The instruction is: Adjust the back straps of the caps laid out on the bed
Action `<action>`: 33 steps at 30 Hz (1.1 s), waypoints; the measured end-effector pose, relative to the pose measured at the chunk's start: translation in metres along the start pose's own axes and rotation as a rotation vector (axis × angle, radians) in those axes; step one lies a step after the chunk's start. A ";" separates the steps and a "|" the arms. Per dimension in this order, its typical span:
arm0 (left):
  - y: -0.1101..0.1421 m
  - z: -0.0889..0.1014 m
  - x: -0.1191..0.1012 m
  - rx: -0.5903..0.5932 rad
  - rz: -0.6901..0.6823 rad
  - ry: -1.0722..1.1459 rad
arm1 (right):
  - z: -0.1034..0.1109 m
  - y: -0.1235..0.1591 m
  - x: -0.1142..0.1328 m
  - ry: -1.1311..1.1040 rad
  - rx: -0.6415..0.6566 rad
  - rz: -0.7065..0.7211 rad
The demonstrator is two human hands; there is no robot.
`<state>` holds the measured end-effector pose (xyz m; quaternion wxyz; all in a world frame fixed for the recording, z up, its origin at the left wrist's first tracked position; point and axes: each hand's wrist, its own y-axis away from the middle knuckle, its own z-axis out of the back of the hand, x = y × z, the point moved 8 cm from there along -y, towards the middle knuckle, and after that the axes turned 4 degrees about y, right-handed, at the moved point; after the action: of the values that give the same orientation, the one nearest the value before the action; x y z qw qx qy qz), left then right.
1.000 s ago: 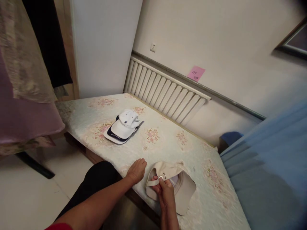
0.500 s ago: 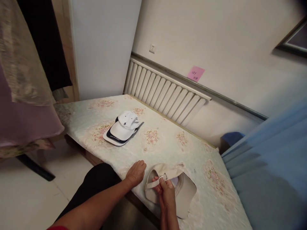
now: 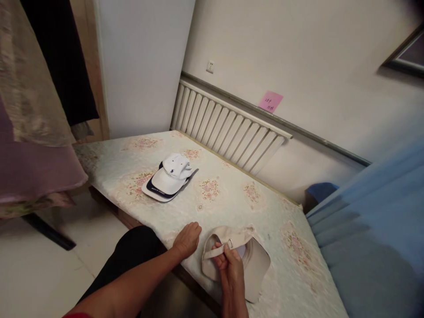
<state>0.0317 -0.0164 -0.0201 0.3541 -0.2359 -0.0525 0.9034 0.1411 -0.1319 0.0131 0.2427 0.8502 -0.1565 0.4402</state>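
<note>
A beige baseball cap (image 3: 256,271) lies on the bed at the front, its inside turned up and its brim pointing right. My right hand (image 3: 232,265) is closed on the cap's back strap (image 3: 214,252), thumb and fingers pinching it near a metal buckle (image 3: 231,243). Left of the cap, my left hand (image 3: 188,240) rests on the bed edge with its fingers curled in; nothing shows in it. Farther back on the bed sits a stack of caps (image 3: 170,179), a white one with a small dark logo on top and a dark brim beneath.
A flowered cover (image 3: 228,207) spreads over the bed. Behind it stand a white radiator (image 3: 225,126) and a wall with a pink note (image 3: 270,101). A blue curtain (image 3: 374,221) hangs at the right, and clothes (image 3: 39,132) hang at the left.
The strap and buckle have shifted slightly to the right, with my right hand moving along a little. My left hand and the stacked caps are practically where they were.
</note>
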 end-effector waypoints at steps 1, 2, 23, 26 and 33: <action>0.000 0.000 0.000 0.001 0.000 0.002 | 0.000 0.000 0.000 -0.008 0.001 0.000; 0.000 0.000 0.000 0.001 0.001 0.004 | 0.000 0.001 0.000 -0.014 0.001 0.000; 0.001 0.002 0.000 -0.049 -0.021 0.011 | -0.003 -0.002 0.001 -0.029 0.008 -0.008; 0.001 0.002 -0.001 -0.047 -0.025 0.013 | -0.003 -0.002 0.003 -0.027 -0.009 -0.008; 0.000 0.002 -0.002 -0.048 -0.040 0.004 | -0.005 -0.002 0.009 -0.068 -0.021 -0.002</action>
<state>0.0316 -0.0174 -0.0176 0.3666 -0.2452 -0.0779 0.8941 0.1433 -0.1281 0.0223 0.2467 0.8621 -0.1685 0.4092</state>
